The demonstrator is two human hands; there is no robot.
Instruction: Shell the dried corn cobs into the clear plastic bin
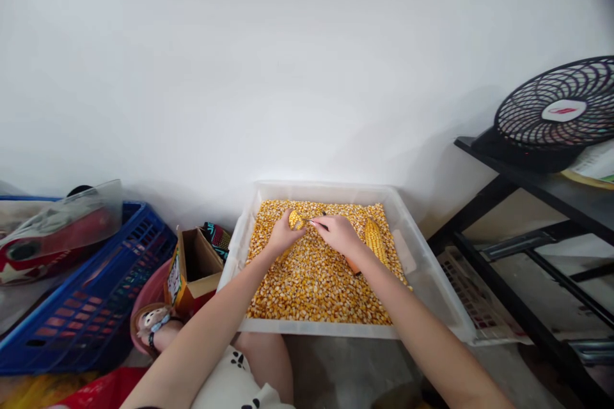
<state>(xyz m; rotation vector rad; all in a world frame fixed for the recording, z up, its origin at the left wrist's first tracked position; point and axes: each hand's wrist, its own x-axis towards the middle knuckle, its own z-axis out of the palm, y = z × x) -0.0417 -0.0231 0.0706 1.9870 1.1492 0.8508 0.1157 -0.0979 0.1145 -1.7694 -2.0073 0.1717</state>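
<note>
My left hand [282,234] is closed round an ear of corn [297,220], whose yellow kernels show at its near end. In my right hand [337,232] is a thin pointed metal tool [311,222], its tip against or very near the ear; its exact kind is too small to tell. Both hands are above a white plastic tub [314,327] filled with loose corn kernels [307,287]. Another ear of corn [375,241] lies on the kernels right of my right hand. Partly hidden by my right forearm is an orange object [353,265].
Left of the tub stand an open cardboard box [196,262], a pink basin [144,297] and a blue plastic crate [91,307]. On the right, a black fan [556,108] rests on a black metal rack [527,195]. A white wall [288,64] rises behind the tub.
</note>
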